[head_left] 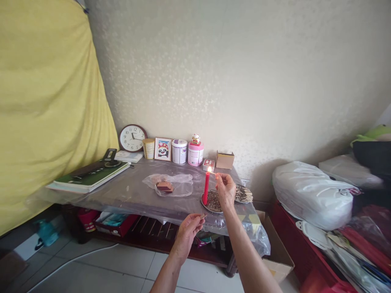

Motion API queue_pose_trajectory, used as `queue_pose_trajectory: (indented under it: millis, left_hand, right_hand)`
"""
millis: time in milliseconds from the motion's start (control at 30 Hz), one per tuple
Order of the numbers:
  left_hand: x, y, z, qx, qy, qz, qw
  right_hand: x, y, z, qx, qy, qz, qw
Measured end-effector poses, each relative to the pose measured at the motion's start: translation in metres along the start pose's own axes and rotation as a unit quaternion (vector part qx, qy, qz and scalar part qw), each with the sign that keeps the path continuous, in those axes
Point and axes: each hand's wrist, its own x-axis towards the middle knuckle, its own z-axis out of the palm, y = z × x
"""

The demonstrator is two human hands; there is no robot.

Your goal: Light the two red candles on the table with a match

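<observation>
A red candle (206, 189) stands upright on a round dish (217, 212) filled with dark, grainy bits. My right hand (226, 189) pinches a thin matchstick (213, 173), its tip at the flame (209, 169) by the candle's top. Lower and to the left, in front of the table edge, my left hand (186, 234) is closed, with thumb and finger pressed together on something small and thin that I cannot make out. Behind my right hand, a second dish holds many matchsticks (243, 194).
A clear plastic bag (182, 185) with flat brown pieces (165, 186) lies mid-table. Along the wall stand a clock (133, 138), a panda picture (163, 149), tubs (179, 151), a small red-and-white box (209, 164) and an open carton (225, 160). Books (91, 175) lie left; white bags (311, 193) right.
</observation>
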Motion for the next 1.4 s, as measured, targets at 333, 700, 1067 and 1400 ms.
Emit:
queue_pose_trajectory:
  millis: [333,700,1067,1400]
  left_hand:
    - [0.002,-0.004,-0.005,-0.003,-0.012,-0.002,1.000]
    - [0.000,-0.001,-0.002,0.001,-0.015,-0.006,1.000]
    - [-0.001,-0.002,-0.003,0.015,-0.017,-0.007,1.000]
    - [-0.002,-0.002,0.001,0.032,-0.012,-0.012,0.999]
  right_hand:
    - [0.000,-0.001,0.001,-0.006,0.000,0.009,1.000]
    - [-0.006,-0.013,-0.006,0.021,-0.002,0.011,1.000]
    - [-0.002,-0.023,-0.050,0.124,-0.003,0.023,0.992]
    - [-0.002,-0.005,-0.088,0.137,0.012,0.075,0.988]
